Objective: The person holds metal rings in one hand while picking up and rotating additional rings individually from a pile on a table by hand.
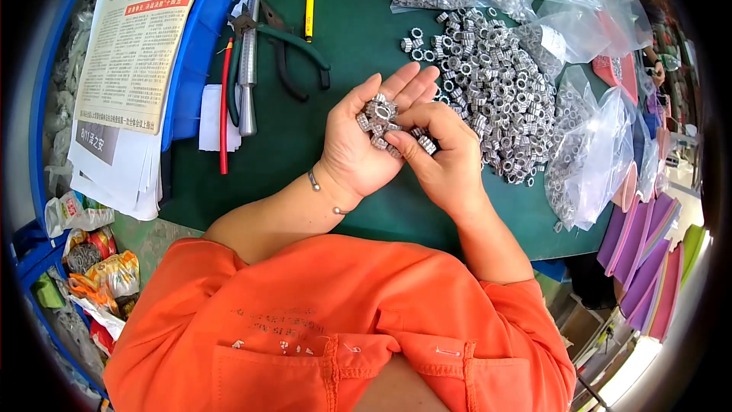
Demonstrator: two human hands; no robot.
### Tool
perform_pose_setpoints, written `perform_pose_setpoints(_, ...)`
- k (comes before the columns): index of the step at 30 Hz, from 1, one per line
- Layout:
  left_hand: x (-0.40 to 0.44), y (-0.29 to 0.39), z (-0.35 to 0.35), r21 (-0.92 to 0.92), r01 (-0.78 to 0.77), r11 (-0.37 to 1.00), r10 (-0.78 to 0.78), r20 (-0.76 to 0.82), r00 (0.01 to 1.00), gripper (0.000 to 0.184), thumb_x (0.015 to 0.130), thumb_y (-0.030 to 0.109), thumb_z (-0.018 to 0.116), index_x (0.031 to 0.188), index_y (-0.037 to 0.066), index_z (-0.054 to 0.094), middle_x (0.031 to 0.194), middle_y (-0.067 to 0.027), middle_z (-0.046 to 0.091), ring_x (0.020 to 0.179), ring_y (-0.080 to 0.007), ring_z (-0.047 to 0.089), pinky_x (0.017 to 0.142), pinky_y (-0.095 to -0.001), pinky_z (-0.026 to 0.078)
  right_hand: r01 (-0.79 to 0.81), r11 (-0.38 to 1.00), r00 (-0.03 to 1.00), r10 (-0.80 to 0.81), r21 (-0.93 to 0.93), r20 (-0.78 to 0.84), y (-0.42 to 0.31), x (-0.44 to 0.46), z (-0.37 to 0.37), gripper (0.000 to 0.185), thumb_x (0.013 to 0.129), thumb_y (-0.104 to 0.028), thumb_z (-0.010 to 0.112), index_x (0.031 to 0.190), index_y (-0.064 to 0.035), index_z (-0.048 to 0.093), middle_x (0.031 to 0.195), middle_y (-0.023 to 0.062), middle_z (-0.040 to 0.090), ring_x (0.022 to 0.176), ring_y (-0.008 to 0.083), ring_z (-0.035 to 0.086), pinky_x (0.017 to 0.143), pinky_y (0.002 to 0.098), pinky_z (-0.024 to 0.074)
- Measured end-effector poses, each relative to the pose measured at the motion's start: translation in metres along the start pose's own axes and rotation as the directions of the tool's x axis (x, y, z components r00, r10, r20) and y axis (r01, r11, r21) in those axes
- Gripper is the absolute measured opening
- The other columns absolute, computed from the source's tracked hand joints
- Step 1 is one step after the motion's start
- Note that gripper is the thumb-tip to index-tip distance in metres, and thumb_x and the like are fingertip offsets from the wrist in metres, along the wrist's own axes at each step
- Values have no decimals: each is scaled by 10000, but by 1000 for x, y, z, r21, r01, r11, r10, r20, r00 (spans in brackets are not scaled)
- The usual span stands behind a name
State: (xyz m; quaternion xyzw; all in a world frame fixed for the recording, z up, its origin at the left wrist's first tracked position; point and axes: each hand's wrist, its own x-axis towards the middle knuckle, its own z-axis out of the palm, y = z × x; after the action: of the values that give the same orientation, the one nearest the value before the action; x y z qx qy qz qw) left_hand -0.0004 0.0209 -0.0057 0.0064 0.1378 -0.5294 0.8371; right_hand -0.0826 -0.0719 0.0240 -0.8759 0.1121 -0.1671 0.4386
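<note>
My left hand point(352, 137) is palm up with its fingers stretched out, holding a small heap of ridged metal rings point(379, 114) in the cupped palm. Over its fingers comes my right hand point(446, 154), thumb and forefinger touching the heap. A few more metal rings point(425, 142) show in its curled fingers, which partly hide them. To the right of both hands, a large pile of the same silver-grey rings point(499, 95) lies loose on the green table point(293, 164).
Clear plastic bags of rings point(583, 152) lie right of and behind the pile. Left are pliers point(286, 38), a metal rod point(248, 69), a red pen point(226, 107) and a yellow cutter point(310, 1). A newspaper point(141, 38) lies by a blue bin point(200, 46). Another person's hand point(658, 72) is far right.
</note>
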Motion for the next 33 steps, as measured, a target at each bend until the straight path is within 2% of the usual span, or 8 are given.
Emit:
perform_pose_setpoints(4,1,0,1,-67,24,997,-24,-7,1000,393,872,250,448,1181,9,472,1301,-159,434,1245,-261,354,1053,-398,242,119,991,990,-114,61,-87,10,-5,4,173,696,-23,697,824,-29,582,796,97,596,714,236,588,624,300,472)
perform_pose_setpoints(7,0,2,3,-63,4,998,-5,-21,1000,377,877,258,436,1172,28,488,1297,-148,444,1247,-256,354,1042,-400,243,-42,968,981,87,246,-175,15,-7,5,206,706,-23,688,885,-23,587,805,87,603,716,206,585,636,272,468)
perform_pose_setpoints(9,0,1,0,-60,4,998,-6,-23,1000,375,880,269,428,1170,40,493,1294,-140,450,1247,-255,354,1031,-395,248,47,990,984,-23,133,-176,18,-7,-1,205,760,-51,663,950,-16,591,813,67,607,665,137,557,554,236,442)
perform_pose_setpoints(11,3,0,-6,-50,-12,999,13,21,1000,429,878,276,455,1236,40,444,1363,-148,361,1292,-288,287,1045,-415,246,-468,528,855,473,709,212,17,-12,-10,187,817,-69,619,994,-18,591,832,54,601,605,78,490,451,195,358)
perform_pose_setpoints(15,2,1,-2,-117,8,993,-7,11,1000,417,878,249,459,1230,28,448,1357,-159,366,1284,-297,300,1043,-434,250,-396,-6,830,424,918,361,25,-8,-18,104,867,-104,561,957,-51,560,853,75,579,534,51,382,390,154,272)
perform_pose_setpoints(18,2,1,0,-126,5,992,-6,-1,1000,415,882,245,451,1234,26,441,1356,-163,364,1281,-303,305,1042,-438,254,-373,-164,825,392,913,407,31,-12,-19,100,892,-166,530,910,-67,537,833,73,565,522,53,380,383,149,280)
perform_pose_setpoints(31,1,0,3,-115,6,993,-7,-9,1000,408,888,249,443,1228,25,440,1353,-159,367,1287,-300,296,1054,-433,247,-355,-394,786,365,848,499,36,-17,-20,148,900,-210,517,955,-75,545,848,35,545,539,50,388,386,146,285)
perform_pose_setpoints(33,0,0,3,-103,22,994,-22,0,1000,376,883,227,443,1197,20,459,1306,-155,423,1243,-279,366,1042,-401,276,-342,-253,786,451,905,423,32,-17,-17,154,886,-167,538,995,-59,549,845,37,551,550,51,400,387,151,282)
